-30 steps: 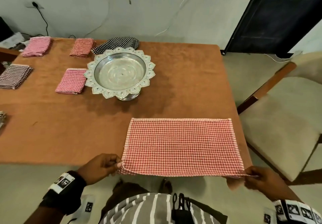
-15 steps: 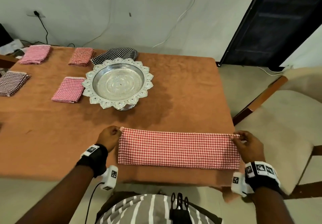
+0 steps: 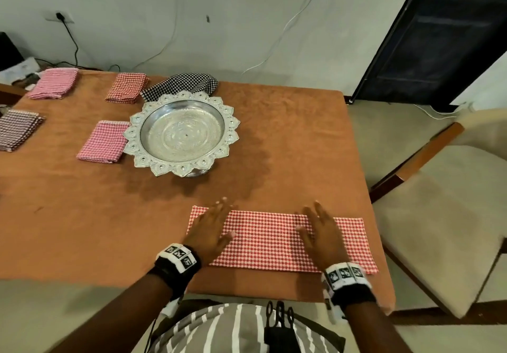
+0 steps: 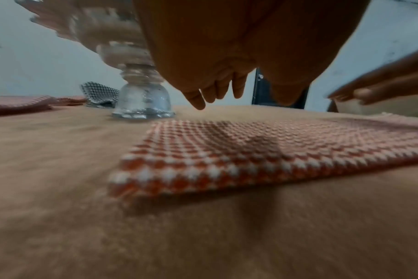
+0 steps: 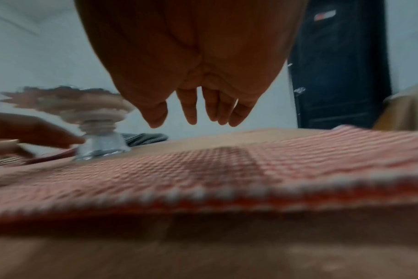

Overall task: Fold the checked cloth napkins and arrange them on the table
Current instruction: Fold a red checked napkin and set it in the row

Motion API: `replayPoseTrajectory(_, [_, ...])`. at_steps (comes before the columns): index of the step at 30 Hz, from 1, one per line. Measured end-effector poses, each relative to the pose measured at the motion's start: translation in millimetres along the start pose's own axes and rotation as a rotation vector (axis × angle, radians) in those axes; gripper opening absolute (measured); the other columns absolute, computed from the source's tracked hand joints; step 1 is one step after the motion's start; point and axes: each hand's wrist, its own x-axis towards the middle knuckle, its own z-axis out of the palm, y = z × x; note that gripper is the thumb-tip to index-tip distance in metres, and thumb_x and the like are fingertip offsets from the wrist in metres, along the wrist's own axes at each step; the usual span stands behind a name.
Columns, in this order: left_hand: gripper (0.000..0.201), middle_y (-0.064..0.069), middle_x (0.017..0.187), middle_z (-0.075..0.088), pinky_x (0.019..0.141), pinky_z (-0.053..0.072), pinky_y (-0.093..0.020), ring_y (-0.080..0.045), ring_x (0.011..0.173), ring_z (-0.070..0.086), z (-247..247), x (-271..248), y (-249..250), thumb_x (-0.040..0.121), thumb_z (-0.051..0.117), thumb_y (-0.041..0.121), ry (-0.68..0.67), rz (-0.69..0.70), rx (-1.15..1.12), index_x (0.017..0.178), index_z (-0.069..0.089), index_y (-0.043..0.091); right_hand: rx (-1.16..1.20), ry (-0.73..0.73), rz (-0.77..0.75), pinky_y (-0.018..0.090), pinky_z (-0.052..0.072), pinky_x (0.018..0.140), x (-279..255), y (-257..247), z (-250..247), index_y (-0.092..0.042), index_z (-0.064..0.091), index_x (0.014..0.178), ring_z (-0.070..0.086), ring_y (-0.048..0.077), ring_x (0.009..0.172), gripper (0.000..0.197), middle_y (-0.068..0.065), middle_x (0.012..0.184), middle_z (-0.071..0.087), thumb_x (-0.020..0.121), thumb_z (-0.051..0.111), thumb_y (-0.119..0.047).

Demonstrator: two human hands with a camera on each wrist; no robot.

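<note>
A red-and-white checked napkin, folded into a long strip, lies flat near the front right edge of the brown table. My left hand hovers flat over its left end, fingers straight and spread. Over the strip's middle right, my right hand is held the same way. In the wrist views both palms are a little above the napkin, holding nothing. Several folded checked napkins lie at the far left: pink, red, dark brown, and pink.
A silver pedestal tray stands mid-table, with a crumpled black-and-white checked napkin behind it. A cushioned chair stands close to the table's right side. A dark door is at the back right.
The near edge of the napkin was lifted and folded over to the far edge, halving it into a strip. Both hands then let go of the corners and moved inward over the cloth.
</note>
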Motion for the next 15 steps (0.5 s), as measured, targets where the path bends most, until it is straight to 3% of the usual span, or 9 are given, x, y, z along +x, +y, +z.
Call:
replayPoseTrajectory(2, [0.081,0.006,0.164,-0.016,0.120,0.004,-0.039,-0.012,0.151,-0.013,18.3,5.9,8.6,0.097,0.032,0.065,-0.097,0.032,0.077,0.160,0.000,0.025,-0.027,-0.173,-0.161,0.046,0.016,0.125,4.9,-30.0,31.2,-0.026,0.027,0.159,0.010,0.025,0.155,0.072,0.005,0.169,0.009,0.098,0.033,-0.063])
replayPoseTrajectory(5, [0.082,0.007,0.163,-0.024,0.124,-0.002,-0.041,-0.013,0.152,-0.019,39.6,1.1,-4.0,0.095,0.018,0.071,-0.138,0.032,0.223,0.159,-0.008,0.026,-0.169,-0.341,-0.228,0.048,0.003,0.125,5.6,-40.4,56.8,-0.036,0.004,0.161,-0.015,0.022,0.155,0.081,0.001,0.168,-0.016,0.091,0.015,-0.076])
replayPoseTrajectory(7, [0.082,0.007,0.164,-0.019,0.123,-0.008,-0.037,-0.013,0.153,-0.014,42.4,-6.5,-14.2,0.094,0.012,0.074,-0.090,0.030,0.253,0.159,-0.006,0.027,-0.187,-0.346,-0.176,0.047,-0.003,0.123,2.8,-24.9,52.9,-0.040,-0.005,0.159,-0.024,0.019,0.151,0.083,-0.001,0.165,-0.025,0.088,0.008,-0.080])
replayPoseTrajectory(10, [0.085,0.005,0.165,-0.015,0.122,-0.011,-0.031,-0.012,0.153,-0.014,41.6,-16.0,-21.1,0.094,0.018,0.074,-0.038,0.007,0.227,0.159,-0.004,0.025,-0.209,-0.303,-0.043,0.046,-0.007,0.122,-6.4,18.5,40.4,-0.044,-0.014,0.156,-0.025,0.018,0.152,0.083,-0.004,0.164,-0.029,0.085,0.004,-0.082])
replayPoseTrajectory(15, [0.095,-0.002,0.166,-0.012,0.125,-0.001,-0.041,-0.017,0.154,-0.009,39.7,-29.2,-29.7,0.090,0.013,0.078,-0.010,-0.128,0.228,0.159,-0.002,0.015,-0.188,-0.238,0.209,0.044,-0.009,0.124,-30.1,82.6,13.4,-0.042,-0.022,0.153,-0.021,0.019,0.153,0.079,-0.005,0.163,-0.028,0.086,0.001,-0.077])
